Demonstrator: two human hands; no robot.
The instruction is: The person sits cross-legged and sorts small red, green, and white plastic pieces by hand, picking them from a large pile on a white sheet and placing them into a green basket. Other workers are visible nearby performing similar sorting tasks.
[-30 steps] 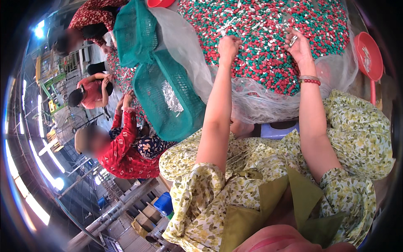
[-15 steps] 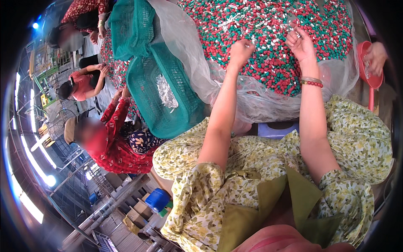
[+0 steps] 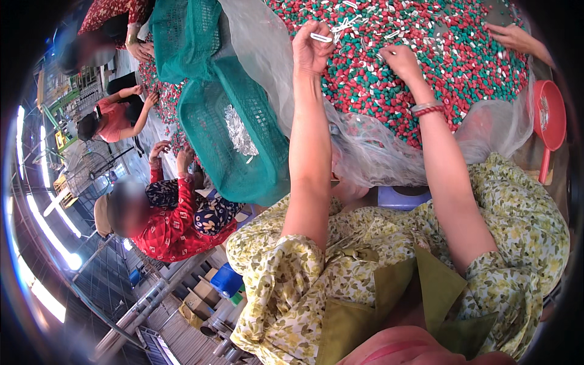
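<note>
A broad heap of small red, green and white pieces [image 3: 365, 79] spreads in front of me. Over its left part is my left hand [image 3: 311, 48], palm up with curled fingers, gripping a slim white oblong piece [image 3: 321, 38] that looks like a loop. Lower and to the right, my right hand [image 3: 401, 63] is closed in a pinch above the heap; a small whitish bit shows at its fingertips, too small to name. Between and beyond my hands, several similar white oblong pieces [image 3: 345, 25] lie loose on top of the heap.
Left of the heap stands a green mesh-lined basket [image 3: 274, 176] with a pile of white oblong pieces [image 3: 239, 132]. A red long-handled scoop [image 3: 552, 131] lies at the right. Another person's hand [image 3: 514, 39] reaches over the heap's right side. Translucent sheeting [image 3: 377, 161] edges the heap; several co-workers sit leftward.
My left hand has moved left and away from me, turning palm up with the white piece. My right hand has shifted left and nearer. The other person's hand has left the scoop for the heap.
</note>
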